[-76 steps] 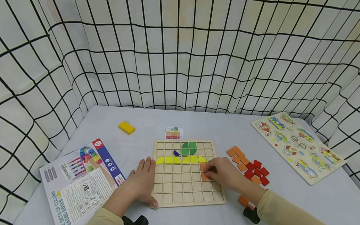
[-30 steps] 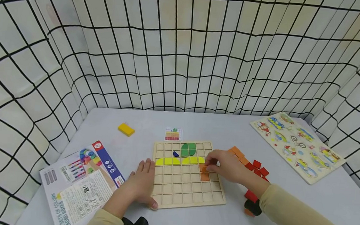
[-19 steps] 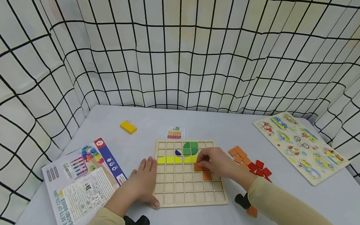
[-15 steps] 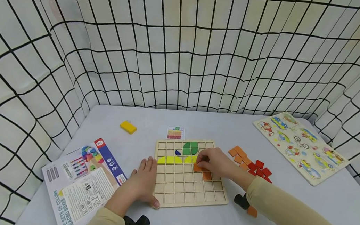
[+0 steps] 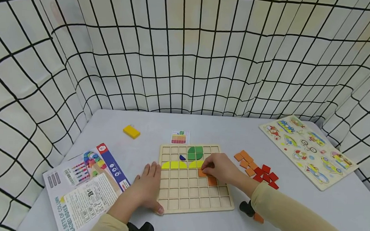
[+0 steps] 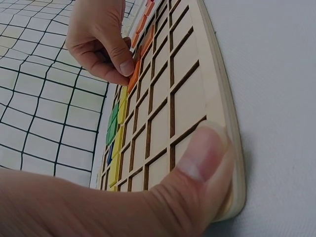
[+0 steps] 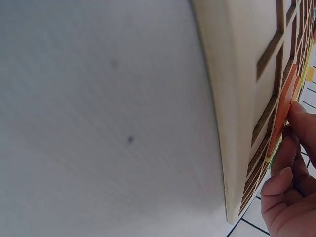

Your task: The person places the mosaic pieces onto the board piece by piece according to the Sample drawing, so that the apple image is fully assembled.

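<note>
A wooden grid board (image 5: 179,192) lies on the white table. My left hand (image 5: 146,185) rests along its left side with straight fingers, and the thumb touches the near left corner. My right hand (image 5: 221,168) is over the board's right part, pinching an orange square tile (image 6: 133,78) between thumb and index finger at a cell below the yellow pieces. Another orange tile (image 5: 212,181) sits in the board near that hand. Green pieces (image 5: 195,153), a dark blue piece (image 5: 182,158) and yellow pieces (image 5: 175,165) also lie in the grid. The fingers partly hide the pinched tile.
Loose orange tiles (image 5: 244,163) and red tiles (image 5: 266,177) lie right of the board. Behind it is a pattern card (image 5: 180,137). A yellow block (image 5: 131,131), a printed box (image 5: 86,191) and a picture puzzle board (image 5: 308,152) stand further out. Black netting surrounds the table.
My right hand has brought an orange tile leftward, from the board's right side to a cell below the yellow pieces. Over the last half second it barely moves. My left hand stays in place.
</note>
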`<state>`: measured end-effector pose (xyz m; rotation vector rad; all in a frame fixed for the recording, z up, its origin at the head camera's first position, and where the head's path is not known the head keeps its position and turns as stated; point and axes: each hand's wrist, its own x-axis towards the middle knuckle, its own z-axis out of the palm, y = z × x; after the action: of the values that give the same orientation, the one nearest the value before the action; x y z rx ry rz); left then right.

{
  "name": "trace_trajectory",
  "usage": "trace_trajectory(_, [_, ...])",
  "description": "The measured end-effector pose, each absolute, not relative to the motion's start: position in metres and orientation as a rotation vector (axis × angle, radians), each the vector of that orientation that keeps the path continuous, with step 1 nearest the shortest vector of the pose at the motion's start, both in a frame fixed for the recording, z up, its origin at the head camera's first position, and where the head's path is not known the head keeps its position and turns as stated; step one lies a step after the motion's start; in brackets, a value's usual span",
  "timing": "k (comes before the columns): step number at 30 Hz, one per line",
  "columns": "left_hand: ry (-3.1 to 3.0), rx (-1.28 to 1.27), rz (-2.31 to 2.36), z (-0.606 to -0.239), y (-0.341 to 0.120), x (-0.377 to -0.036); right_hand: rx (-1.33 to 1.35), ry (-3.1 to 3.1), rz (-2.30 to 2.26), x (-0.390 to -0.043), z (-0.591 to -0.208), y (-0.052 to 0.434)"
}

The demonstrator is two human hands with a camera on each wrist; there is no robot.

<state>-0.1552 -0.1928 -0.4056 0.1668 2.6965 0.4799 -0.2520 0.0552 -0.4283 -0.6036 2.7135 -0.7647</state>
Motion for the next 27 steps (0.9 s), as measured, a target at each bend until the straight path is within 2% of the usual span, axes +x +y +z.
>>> trace_trajectory(11, [2.688, 0.178, 0.477, -0.411, -0.191, -0.155, -0.645, 2.763, -0.797, -0.244, -0.424, 0.069])
trace_trajectory(19, [2.676, 0.176, 0.470, -0.411, -0.190, -0.156, -0.644, 2.717, -0.853, -0.219, -0.404, 0.135])
trace_trajectory(27, [2.671, 0.155, 0.461, -0.406, -0.191, -0.157, -0.649, 2.671, -0.708, -0.182, -0.408, 0.204])
